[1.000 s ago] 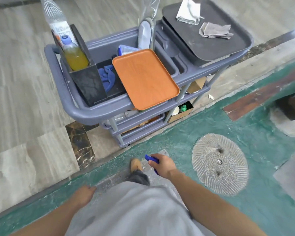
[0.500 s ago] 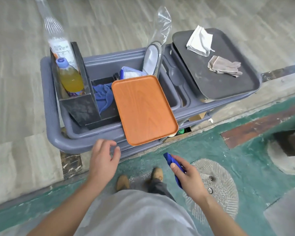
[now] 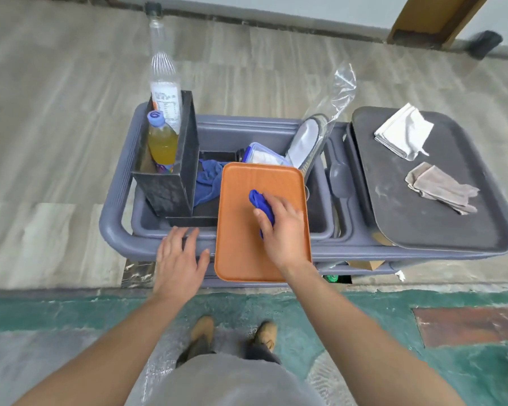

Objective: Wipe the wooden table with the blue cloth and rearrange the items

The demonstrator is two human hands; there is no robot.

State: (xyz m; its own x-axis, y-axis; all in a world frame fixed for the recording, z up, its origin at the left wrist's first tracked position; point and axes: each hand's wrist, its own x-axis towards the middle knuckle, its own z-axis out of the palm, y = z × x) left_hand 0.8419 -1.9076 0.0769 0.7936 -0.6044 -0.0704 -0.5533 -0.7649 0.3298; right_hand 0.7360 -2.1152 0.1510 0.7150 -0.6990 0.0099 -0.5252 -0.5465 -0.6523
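My right hand (image 3: 279,227) grips a bunched blue cloth (image 3: 260,202) and presses it onto an orange wood-grain tray (image 3: 238,247) that lies across the top of a grey cart (image 3: 115,230). My left hand (image 3: 181,260) hovers open with fingers spread over the cart's front rail, just left of the tray. A second blue cloth (image 3: 207,183) lies crumpled in the cart bin behind the tray. No wooden table is in view.
A black box (image 3: 166,183) holds a yellow-liquid bottle (image 3: 162,142) and a tall clear bottle (image 3: 162,74). A dark grey tray (image 3: 417,218) at right carries a white cloth (image 3: 402,134) and a beige cloth (image 3: 442,191). A lidded container (image 3: 264,155) and a bagged slipper (image 3: 305,142) sit in the bin.
I have stepped up to the cart. My right hand rose from beside my leg and brought the blue cloth onto the orange tray. My left hand lifted toward the cart rail.
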